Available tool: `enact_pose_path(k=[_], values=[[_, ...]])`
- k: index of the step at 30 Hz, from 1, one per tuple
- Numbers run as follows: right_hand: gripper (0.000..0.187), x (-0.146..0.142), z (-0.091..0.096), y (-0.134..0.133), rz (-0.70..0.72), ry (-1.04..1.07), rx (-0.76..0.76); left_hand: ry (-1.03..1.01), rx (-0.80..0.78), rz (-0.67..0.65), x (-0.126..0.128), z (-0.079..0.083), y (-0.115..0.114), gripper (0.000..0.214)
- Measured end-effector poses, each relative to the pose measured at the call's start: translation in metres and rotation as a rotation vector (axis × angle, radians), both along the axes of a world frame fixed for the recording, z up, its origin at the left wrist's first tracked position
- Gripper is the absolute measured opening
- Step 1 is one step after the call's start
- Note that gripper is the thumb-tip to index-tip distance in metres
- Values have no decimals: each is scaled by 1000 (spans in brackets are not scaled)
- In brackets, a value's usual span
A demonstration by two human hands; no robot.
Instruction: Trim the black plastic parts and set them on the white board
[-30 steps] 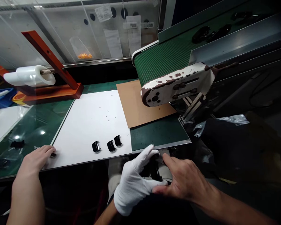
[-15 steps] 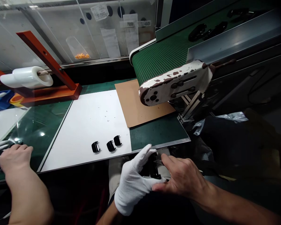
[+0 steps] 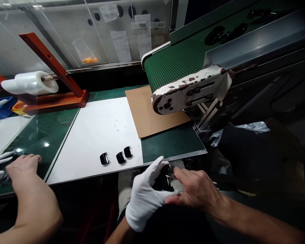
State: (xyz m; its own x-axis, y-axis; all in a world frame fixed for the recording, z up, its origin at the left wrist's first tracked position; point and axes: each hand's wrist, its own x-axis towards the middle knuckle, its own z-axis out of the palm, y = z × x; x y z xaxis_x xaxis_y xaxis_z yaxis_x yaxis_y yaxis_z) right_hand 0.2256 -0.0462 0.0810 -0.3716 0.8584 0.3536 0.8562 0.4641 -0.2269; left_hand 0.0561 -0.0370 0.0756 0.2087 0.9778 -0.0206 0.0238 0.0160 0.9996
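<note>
My left hand [image 3: 144, 193], in a white glove, grips a glossy black plastic part [image 3: 167, 181] between thumb and fingers, below the table's front edge. My bare right hand [image 3: 197, 188] is closed beside it. From its fingers a thin, pale, blade-like tool [image 3: 171, 176] reaches to the part; most of this tool is hidden. On the white sheet [image 3: 91, 135] lie three small, curved, black plastic pieces: one on the left [image 3: 104, 158], one in the middle [image 3: 120, 158] and one on the right [image 3: 128, 151].
A green conveyor belt [image 3: 178, 64] carrying several black parts ends above a brown cardboard sheet [image 3: 152, 118]. An orange-red stand [image 3: 53, 101] holds a roll of clear film [image 3: 37, 82]. At the left, another person's hand [image 3: 24, 166] works beside a white-gloved hand [image 3: 1, 164].
The co-worker's bare hand and arm at the left have moved slightly to the right. My hands stay in nearly the same place, holding the black part and the thin tool.
</note>
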Motion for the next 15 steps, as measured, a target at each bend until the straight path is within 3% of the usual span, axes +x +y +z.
enact_pose_path(k=[15], values=[[81, 7, -10, 3, 59, -75, -138, -19, -120, 18, 5, -17, -1, 80]])
